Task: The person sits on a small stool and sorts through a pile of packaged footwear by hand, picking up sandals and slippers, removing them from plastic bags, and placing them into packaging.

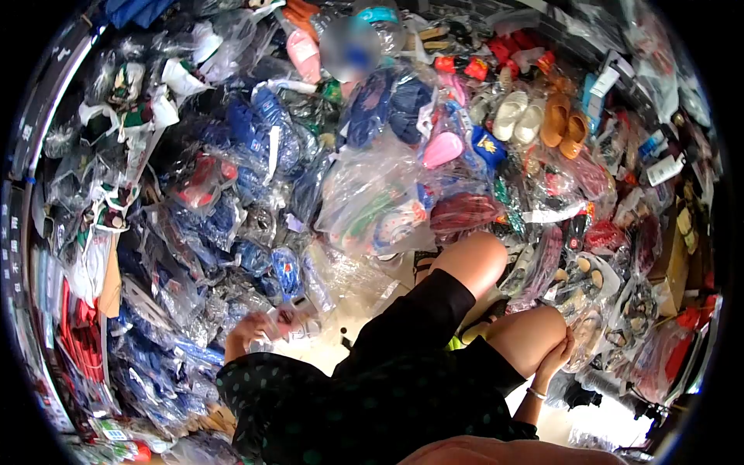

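At the lower left, my left hand (246, 329) has its fingers closed on the edge of a clear plastic packet (291, 319) with something dark reddish inside. The packet is over the pale floor; its exact contents are too small to make out. My right hand (556, 355), a bracelet on its wrist, lies against the outer side of my right knee, fingers extended and holding nothing. Nearest to it are sandals in clear bags (585, 279). In front of my knees lies a large clear bag (376, 201) with white, green and red items.
Bagged shoes surround me: blue slippers (287, 271), white shoes (511, 116), brown shoes (564, 128), a pink slipper (443, 149). A cardboard box (673, 263) stands at right. Racks line the left side. A big water bottle (380, 23) is at the top.
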